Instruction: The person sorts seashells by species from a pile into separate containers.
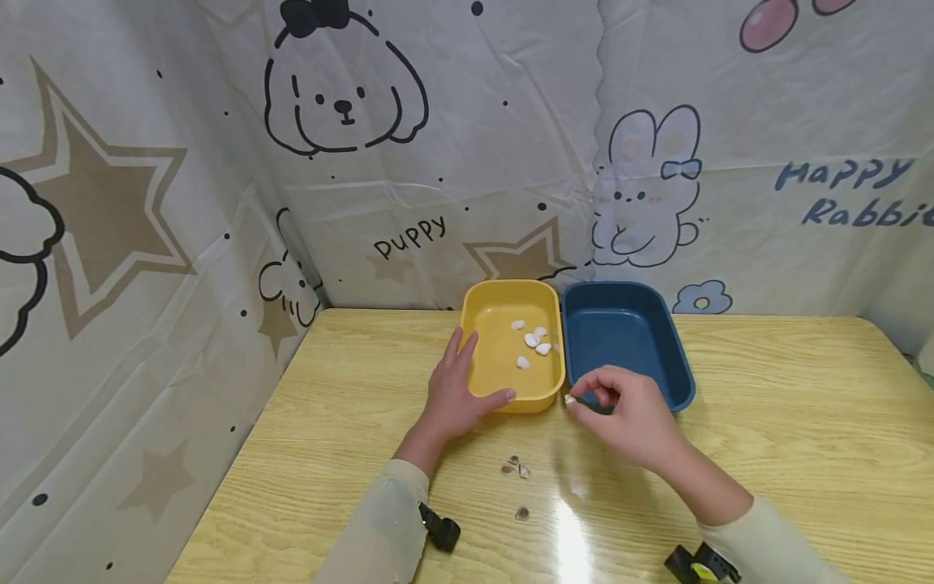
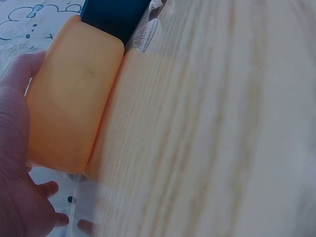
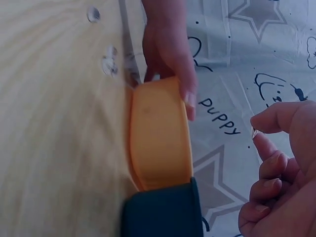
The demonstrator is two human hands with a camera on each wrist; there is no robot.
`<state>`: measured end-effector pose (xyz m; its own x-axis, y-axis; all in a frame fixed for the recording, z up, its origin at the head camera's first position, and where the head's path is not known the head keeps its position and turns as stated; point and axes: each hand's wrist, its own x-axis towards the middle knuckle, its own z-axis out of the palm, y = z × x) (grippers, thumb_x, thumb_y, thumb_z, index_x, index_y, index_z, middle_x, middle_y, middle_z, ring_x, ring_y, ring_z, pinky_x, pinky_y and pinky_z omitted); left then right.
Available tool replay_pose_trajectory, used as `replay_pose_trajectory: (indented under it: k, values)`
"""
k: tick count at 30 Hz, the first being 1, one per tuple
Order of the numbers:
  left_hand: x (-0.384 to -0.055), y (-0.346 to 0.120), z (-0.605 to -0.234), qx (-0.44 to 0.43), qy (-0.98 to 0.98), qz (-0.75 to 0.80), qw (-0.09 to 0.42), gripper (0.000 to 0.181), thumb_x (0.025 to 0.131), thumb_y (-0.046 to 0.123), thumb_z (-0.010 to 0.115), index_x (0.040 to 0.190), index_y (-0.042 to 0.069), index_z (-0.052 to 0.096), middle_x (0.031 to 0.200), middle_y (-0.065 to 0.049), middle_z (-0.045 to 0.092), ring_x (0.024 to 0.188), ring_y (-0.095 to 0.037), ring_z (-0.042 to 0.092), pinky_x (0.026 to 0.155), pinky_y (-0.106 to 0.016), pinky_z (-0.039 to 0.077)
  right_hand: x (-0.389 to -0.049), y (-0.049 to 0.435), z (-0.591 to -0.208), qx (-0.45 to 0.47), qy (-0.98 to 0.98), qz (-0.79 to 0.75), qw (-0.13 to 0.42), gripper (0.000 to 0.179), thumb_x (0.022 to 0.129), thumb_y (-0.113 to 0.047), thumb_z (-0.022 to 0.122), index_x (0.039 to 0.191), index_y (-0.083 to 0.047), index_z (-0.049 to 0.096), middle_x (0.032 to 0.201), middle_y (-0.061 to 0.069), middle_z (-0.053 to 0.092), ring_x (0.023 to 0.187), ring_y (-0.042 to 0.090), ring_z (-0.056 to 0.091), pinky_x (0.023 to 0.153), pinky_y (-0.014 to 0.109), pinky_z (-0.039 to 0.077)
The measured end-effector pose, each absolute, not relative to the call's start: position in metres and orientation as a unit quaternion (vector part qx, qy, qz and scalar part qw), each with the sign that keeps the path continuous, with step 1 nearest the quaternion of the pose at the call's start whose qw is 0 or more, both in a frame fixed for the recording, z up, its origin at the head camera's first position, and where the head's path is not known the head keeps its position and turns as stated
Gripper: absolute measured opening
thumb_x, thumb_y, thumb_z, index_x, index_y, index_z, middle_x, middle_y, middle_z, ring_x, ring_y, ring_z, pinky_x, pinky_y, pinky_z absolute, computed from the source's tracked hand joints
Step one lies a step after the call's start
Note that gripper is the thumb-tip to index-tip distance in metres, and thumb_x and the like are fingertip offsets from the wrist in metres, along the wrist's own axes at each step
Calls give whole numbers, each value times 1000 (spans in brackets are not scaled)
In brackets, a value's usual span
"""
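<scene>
My left hand [image 1: 454, 397] holds the near left corner of a yellow plastic tray [image 1: 479, 373], the thumb over its near rim and the fingers along the left side. Several small white shells [image 1: 531, 341] lie inside the tray. Between thumb and forefinger, my right hand [image 1: 638, 418] pinches a small pale seashell [image 1: 569, 400]. That hand hovers by the near left corner of a dark blue tray [image 1: 620, 332], and the fingers hide most of the shell. In the right wrist view only a sliver of the shell [image 3: 255, 133] shows at the fingertips.
The two trays stand side by side near the back of the wooden table [image 1: 350, 381]. Several greyish shells [image 1: 524, 471] lie together in front of the yellow tray, with a single shell [image 1: 521, 513] closer to me. Behind hangs a printed cloth [image 1: 511, 162].
</scene>
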<state>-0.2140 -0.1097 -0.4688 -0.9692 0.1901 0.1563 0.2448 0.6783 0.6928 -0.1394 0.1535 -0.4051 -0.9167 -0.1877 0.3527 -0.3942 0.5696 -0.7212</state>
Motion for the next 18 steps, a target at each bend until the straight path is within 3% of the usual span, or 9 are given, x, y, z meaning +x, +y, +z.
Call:
replay_pose_trajectory:
  k: [12, 18]
  values:
    - [-215, -111, -471, -121, -914, -384, 35, 110, 76, 62, 79, 161, 23, 21, 167, 5, 0, 148, -35, 15, 114, -58, 16, -172, 159, -392, 135, -886, 425, 129, 8, 87, -15, 78, 88, -13, 70, 73, 5, 48, 69, 21, 46, 60, 32, 35]
    - [-216, -111, -472, -122, -914, -385, 36, 111, 76, 63, 78, 161, 23, 21, 167, 6, -1, 148, -34, 15, 114, -58, 16, -189, 163, -389, 108, -886, 433, 126, 14, 90, -23, 75, 90, -11, 70, 74, 4, 46, 68, 23, 44, 59, 33, 33]
